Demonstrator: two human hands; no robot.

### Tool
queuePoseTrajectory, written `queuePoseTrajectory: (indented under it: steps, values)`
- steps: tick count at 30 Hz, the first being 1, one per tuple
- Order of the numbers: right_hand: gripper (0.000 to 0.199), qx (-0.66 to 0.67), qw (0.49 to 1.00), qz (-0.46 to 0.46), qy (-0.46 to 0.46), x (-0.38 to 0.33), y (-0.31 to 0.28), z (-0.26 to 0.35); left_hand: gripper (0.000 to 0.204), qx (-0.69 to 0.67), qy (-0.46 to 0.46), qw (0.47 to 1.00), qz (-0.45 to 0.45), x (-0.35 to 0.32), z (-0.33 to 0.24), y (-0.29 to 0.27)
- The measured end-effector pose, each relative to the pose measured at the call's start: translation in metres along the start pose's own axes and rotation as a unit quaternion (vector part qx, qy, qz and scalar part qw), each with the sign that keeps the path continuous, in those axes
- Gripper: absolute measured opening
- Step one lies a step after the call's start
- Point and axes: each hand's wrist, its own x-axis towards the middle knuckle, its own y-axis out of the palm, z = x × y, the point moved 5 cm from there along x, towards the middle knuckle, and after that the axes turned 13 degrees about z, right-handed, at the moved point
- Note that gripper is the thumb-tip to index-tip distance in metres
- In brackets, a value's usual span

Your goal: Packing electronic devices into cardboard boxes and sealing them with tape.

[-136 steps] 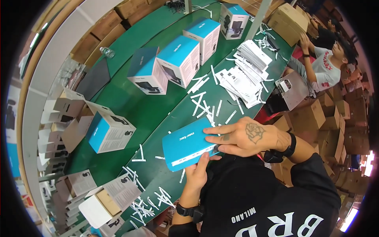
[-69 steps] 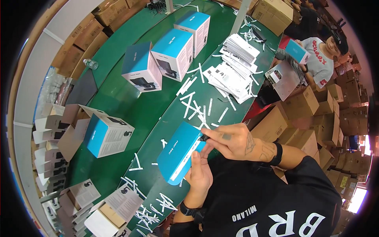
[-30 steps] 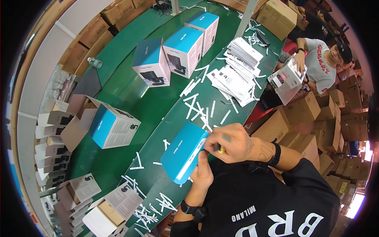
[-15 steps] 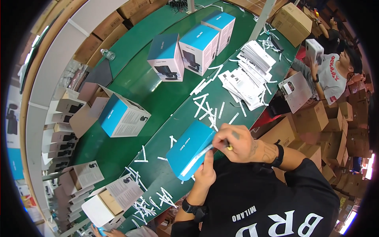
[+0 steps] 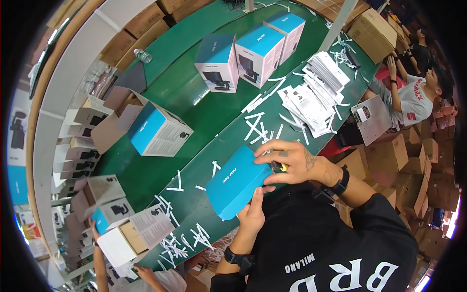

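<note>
A blue-topped cardboard box [image 5: 233, 182] is held tilted over the near edge of the green table. My left hand [image 5: 251, 211] supports it from its near side, thumb upright against the side and the other fingers mostly hidden. Across the box's right end, my right hand [image 5: 292, 163] lies with curved fingers on top and the thumb at the lower edge. A small tool with a yellow part [image 5: 280, 167] is tucked in the right palm; its kind is hard to make out.
White paper strips [image 5: 253, 127] litter the green table [image 5: 204, 146]. Printed sheets [image 5: 311, 102] are piled at the right. Several blue-topped boxes [image 5: 216, 63] stand farther back. An open white box [image 5: 129, 238] is at lower left, near a co-worker's arms [image 5: 99, 263]. Another person [image 5: 413, 97] sits at right.
The white strip along the box's near edge no longer shows. My right hand has gone from a pinch there to fingers spread over the box's end. The lower-left co-worker now reaches a blue-and-white box.
</note>
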Motion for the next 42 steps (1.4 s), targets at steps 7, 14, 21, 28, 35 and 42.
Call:
queuePoseTrajectory:
  steps: [7, 14, 21, 28, 35, 42]
  values:
    - [0.052, -0.083, 0.993, 0.068, -0.056, -0.011, 0.017, -0.003, 0.038, -0.019, -0.128, 0.981, -0.144, -0.051, -0.025, -0.026]
    - [0.055, 0.05, 0.998, 0.025, 0.001, 0.019, 0.009, -0.004, 0.063, 0.614, 0.078, 0.778, -0.107, -0.057, -0.06, -0.02]
    - [0.06, -0.036, 0.992, 0.1, -0.068, 0.02, 0.016, -0.007, 0.06, 0.713, -0.061, 0.694, 0.083, -0.029, -0.009, -0.015]
    - [0.058, -0.141, 0.982, 0.068, -0.105, -0.016, 0.043, -0.018, 0.056, 0.643, 0.162, 0.729, 0.168, -0.075, -0.039, -0.021]
    - [0.057, -0.169, 0.979, 0.038, -0.106, -0.029, 0.058, -0.016, 0.063, 0.628, 0.062, 0.774, -0.044, -0.049, -0.05, -0.065]
    - [0.063, -0.15, 0.985, 0.047, -0.069, -0.038, 0.073, -0.017, 0.064, 0.57, 0.031, 0.821, -0.012, -0.049, -0.055, -0.054]
